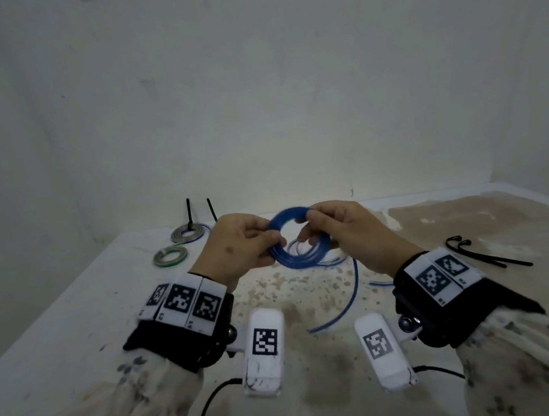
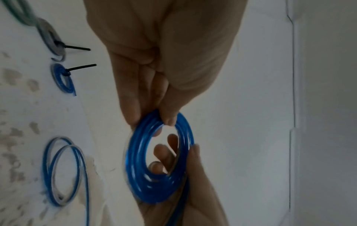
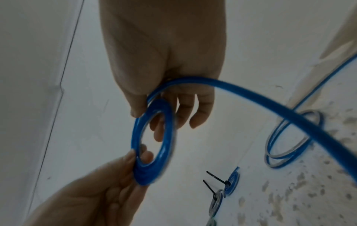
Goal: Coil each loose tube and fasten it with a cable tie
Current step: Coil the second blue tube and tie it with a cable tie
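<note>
A blue tube coil (image 1: 302, 261) is held upright above the table between both hands. My left hand (image 1: 246, 244) pinches its left side with thumb and fingers, seen close in the left wrist view (image 2: 168, 113). My right hand (image 1: 339, 228) grips the coil's upper right, fingers reaching through the ring (image 3: 164, 125). The coil (image 2: 133, 160) has several turns. Its loose tail (image 1: 354, 287) hangs from the right hand down onto the table and runs past that wrist (image 3: 270, 104). Two loose black cable ties (image 1: 481, 254) lie at the right.
Tied coils lie at the back left: a grey one (image 1: 189, 233) and a green one (image 1: 169, 256), plus a small blue one (image 2: 63, 79) with its black tie standing up. Loose blue-and-clear loops (image 2: 63, 171) lie on the stained white table (image 1: 74, 313). A wall stands close behind.
</note>
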